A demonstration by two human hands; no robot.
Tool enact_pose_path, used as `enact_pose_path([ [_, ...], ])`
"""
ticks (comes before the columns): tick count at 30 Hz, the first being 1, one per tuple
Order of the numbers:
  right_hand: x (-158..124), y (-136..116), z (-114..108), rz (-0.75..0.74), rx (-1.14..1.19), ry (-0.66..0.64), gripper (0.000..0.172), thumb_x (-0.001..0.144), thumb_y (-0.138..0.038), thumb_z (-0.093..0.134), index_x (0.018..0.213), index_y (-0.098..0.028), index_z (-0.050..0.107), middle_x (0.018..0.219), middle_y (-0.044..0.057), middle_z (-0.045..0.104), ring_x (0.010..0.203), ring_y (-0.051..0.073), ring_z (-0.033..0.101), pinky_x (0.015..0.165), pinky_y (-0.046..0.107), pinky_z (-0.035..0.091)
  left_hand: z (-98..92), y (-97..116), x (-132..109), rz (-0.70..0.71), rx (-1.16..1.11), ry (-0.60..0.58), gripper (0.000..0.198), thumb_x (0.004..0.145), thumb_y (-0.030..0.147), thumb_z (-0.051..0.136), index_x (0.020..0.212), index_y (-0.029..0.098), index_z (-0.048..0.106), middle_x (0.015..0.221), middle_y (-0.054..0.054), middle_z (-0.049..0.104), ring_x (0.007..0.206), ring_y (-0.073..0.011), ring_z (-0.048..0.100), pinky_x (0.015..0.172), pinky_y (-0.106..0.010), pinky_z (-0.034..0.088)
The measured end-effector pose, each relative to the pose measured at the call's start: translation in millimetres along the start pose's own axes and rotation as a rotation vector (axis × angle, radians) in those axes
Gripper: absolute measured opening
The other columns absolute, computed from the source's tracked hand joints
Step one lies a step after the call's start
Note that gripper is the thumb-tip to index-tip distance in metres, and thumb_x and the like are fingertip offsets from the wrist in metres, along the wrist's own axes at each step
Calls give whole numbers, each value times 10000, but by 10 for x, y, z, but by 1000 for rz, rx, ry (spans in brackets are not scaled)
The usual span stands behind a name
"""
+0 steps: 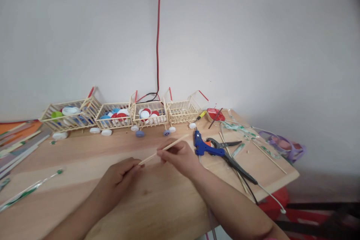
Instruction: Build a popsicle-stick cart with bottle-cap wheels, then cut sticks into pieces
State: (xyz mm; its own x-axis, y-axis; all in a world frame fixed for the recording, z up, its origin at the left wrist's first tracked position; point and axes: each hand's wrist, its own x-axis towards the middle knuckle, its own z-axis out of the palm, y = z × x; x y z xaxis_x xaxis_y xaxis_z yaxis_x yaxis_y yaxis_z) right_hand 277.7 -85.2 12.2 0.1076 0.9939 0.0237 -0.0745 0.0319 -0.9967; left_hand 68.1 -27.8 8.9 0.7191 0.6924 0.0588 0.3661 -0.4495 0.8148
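Observation:
A thin wooden stick (149, 158) slants up to the right between my hands, above the table. My left hand (125, 174) pinches its lower left end. Further along the stick, my right hand (178, 157) holds it between thumb and fingers, and the far end juts out past them. Behind my hands stand small carts built of sticks, with bottle-cap wheels. The left cart (70, 114), the second cart (114, 116) and the third cart (149, 114) have coloured bottle caps in them. The rightmost cart (183, 112) shows bare slats and a red-topped handle.
Right of my right hand lie a blue glue gun (206, 147) and dark-handled scissors (239, 167). A red dish (216, 114) and a yellow cutter (201, 114) are near the wall. Clear plastic wrappers (29, 191) and more sticks (17, 150) lie left. A cable (158, 37) hangs down the wall.

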Motion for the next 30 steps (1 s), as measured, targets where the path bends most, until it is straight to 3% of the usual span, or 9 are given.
enact_pose_path([
  [3, 74, -24, -102, -37, 63, 103, 192, 713, -341, 773, 744, -168, 696, 551, -22, 630, 506, 94, 576, 527, 214, 456, -66, -20, 15, -104, -53, 27, 354, 890, 474, 458, 889, 224, 709, 861, -28, 720, 821, -200, 644, 728, -243, 463],
  [6, 121, -48, -179, -87, 133, 160, 199, 705, -337, 782, 764, -178, 678, 558, -31, 634, 504, 89, 572, 527, 212, 440, -80, -53, 8, -221, -139, 84, 399, 840, 545, 516, 884, 203, 718, 706, -18, 664, 684, -175, 593, 609, -230, 426],
  [9, 124, -98, -231, -62, 123, 151, 224, 702, -354, 780, 773, -181, 657, 557, -32, 636, 495, 91, 565, 519, 219, 426, -68, -74, -3, -333, -284, 186, 459, 794, 601, 558, 914, 179, 696, 522, 38, 492, 494, -114, 439, 468, -200, 301],
  [12, 95, -162, -275, 32, -51, 108, 235, 708, -369, 769, 784, -179, 653, 570, -19, 656, 518, 102, 587, 538, 227, 425, -66, -71, -2, -401, -413, 320, 452, 757, 589, 618, 904, 164, 667, 515, 62, 446, 444, -80, 352, 433, -189, 239],
  [16, 73, -197, -303, 78, -283, 9, 225, 738, -376, 734, 755, -172, 641, 600, -9, 658, 572, 113, 612, 597, 242, 449, -87, -66, 15, -390, -438, 522, 402, 732, 505, 682, 933, 158, 664, 582, 37, 546, 485, -88, 426, 451, -195, 289],
  [19, 81, -173, -286, 104, -309, -6, 249, 767, -407, 699, 776, -177, 605, 602, -15, 652, 574, 114, 602, 615, 251, 448, -96, -70, 23, -332, -397, 594, 393, 769, 432, 653, 1048, 156, 663, 682, 2, 642, 642, -125, 566, 604, -223, 418],
  [22, 90, -133, -265, 118, -336, -29, 269, 810, -439, 649, 841, -187, 561, 584, -37, 616, 560, 108, 568, 606, 246, 424, -92, -73, 24, -277, -379, 586, 415, 811, 391, 594, 1141, 143, 639, 739, -11, 669, 753, -144, 612, 766, -267, 456],
  [25, 98, -82, -282, 89, -362, -110, 276, 867, -468, 574, 900, -197, 532, 583, -58, 559, 548, 102, 522, 586, 239, 398, -91, -87, 25, -243, -402, 540, 403, 836, 385, 546, 1143, 138, 631, 715, 4, 627, 739, -146, 605, 766, -281, 463],
  [30, 126, 3, -379, 68, -345, -135, 299, 885, -493, 542, 899, -195, 539, 579, -70, 482, 501, 86, 439, 526, 231, 342, -122, -113, 28, -244, -423, 355, 282, 863, 405, 499, 827, 162, 639, 581, 47, 491, 595, -117, 527, 629, -241, 425],
])
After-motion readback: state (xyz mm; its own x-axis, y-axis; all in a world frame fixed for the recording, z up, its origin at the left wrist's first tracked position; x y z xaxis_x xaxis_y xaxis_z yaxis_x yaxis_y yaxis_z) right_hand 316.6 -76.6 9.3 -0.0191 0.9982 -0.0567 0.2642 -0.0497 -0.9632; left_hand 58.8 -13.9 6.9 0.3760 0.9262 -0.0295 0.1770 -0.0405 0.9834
